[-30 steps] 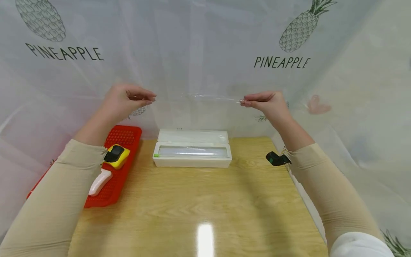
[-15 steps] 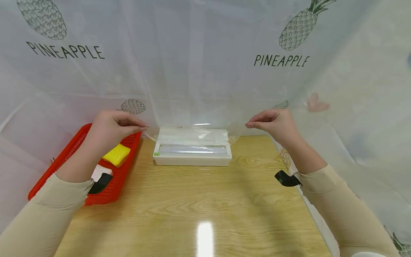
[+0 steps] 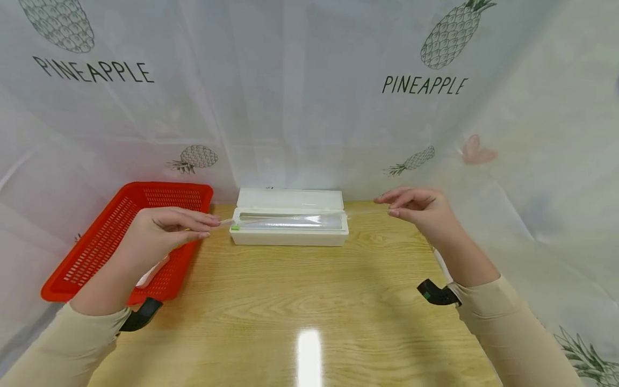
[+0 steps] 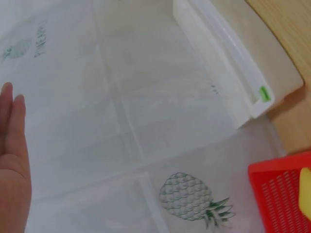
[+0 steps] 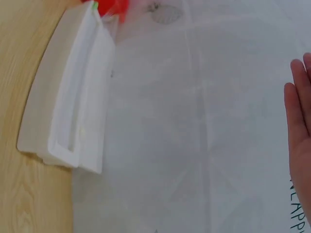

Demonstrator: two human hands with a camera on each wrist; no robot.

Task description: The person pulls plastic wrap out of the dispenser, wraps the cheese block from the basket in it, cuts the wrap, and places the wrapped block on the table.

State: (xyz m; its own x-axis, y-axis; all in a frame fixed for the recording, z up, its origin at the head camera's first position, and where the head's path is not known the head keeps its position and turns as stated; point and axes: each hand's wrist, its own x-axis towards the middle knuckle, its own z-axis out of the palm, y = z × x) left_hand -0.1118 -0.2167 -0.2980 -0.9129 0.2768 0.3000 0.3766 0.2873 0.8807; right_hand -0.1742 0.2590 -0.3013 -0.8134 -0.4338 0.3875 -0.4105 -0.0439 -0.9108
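Clear film [image 3: 226,221] between left hand [image 3: 162,236] and right hand [image 3: 422,212], over an open white box [image 3: 290,237], fingers extended, thumbs apart, film's right end too faint to trace

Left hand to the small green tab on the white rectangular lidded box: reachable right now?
Probably yes: in the head view the left hand points toward the small green tab, with nothing solid seen between; the thin clear plastic film there might snag.

Box [image 3: 290,238] sits on table [image 3: 271,301], right of basket [image 3: 103,236].
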